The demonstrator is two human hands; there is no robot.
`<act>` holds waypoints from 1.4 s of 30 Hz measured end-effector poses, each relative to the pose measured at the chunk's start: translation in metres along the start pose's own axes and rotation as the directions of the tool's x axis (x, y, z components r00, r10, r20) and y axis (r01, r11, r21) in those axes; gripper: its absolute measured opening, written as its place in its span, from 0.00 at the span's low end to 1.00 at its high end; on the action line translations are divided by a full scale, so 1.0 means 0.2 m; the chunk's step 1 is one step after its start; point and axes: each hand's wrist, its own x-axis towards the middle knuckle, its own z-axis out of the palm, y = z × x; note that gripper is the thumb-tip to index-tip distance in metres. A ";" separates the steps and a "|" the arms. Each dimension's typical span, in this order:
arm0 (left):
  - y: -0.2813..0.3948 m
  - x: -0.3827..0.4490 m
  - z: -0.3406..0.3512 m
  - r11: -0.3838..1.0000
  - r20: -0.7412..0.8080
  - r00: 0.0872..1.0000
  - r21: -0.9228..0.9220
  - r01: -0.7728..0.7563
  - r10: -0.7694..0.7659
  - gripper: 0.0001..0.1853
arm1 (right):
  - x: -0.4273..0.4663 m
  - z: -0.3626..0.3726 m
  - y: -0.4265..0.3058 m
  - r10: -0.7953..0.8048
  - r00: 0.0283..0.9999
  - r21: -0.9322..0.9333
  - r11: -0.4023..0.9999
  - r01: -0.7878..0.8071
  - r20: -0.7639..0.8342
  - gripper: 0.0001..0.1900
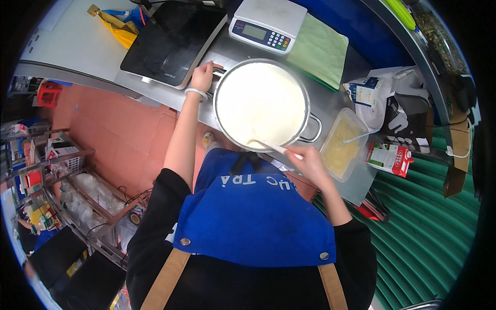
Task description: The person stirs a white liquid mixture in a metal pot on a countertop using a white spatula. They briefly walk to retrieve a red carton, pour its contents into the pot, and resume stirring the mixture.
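A large stainless steel pot (309,101) stands on the metal counter in front of me, filled high with a creamy white liquid (259,100). My left hand (202,78) grips the pot's left handle (219,71). In my right hand (308,162) is a white spatula-like utensil (276,147), its far end dipping into the liquid at the near rim; the submerged part is hidden. The pot's right handle (314,128) is free, just beyond my right hand.
Left of the pot sits a black Hafele induction cooker (170,42). Behind it are a digital scale (267,25) and a pale green sheet (319,48). At right are a plastic tub of yellowish contents (343,145) with a light blue utensil (358,136) and a red-and-white carton (389,159).
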 end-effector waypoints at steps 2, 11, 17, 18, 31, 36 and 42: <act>0.03 -0.01 0.00 1.000 0.006 1.000 -0.007 0.005 -0.005 0.24 | 0.03 0.19 0.07 -0.077 0.988 0.112 0.989 0.093 -0.137 0.14; 0.04 -0.02 0.00 0.999 -0.019 0.999 0.024 -0.040 0.041 0.25 | 0.12 0.32 0.01 0.186 0.943 0.878 0.350 -0.327 0.277 0.15; 0.01 -0.01 -0.01 0.999 0.015 1.000 -0.045 -0.001 0.001 0.24 | 0.07 0.19 0.11 0.199 0.975 0.716 0.695 -0.066 -0.103 0.15; 0.01 -0.01 0.00 0.999 0.016 1.000 -0.045 -0.003 0.003 0.24 | 0.06 0.17 0.14 0.122 0.954 0.561 0.826 0.055 -0.272 0.15; 0.04 -0.02 0.00 0.997 -0.013 1.000 -0.072 -0.014 0.013 0.24 | -0.18 -0.33 -0.01 -0.282 0.879 -0.323 0.933 0.158 -0.385 0.13; 0.09 -0.05 0.00 0.997 -0.010 1.000 -0.072 0.004 -0.005 0.23 | -0.19 -0.41 0.04 -0.269 0.919 -0.321 0.931 0.172 -0.288 0.12; 0.06 -0.04 0.00 0.995 0.009 1.000 -0.101 0.021 -0.020 0.24 | -0.18 -0.42 0.08 -0.206 0.963 -0.287 0.946 0.150 -0.173 0.13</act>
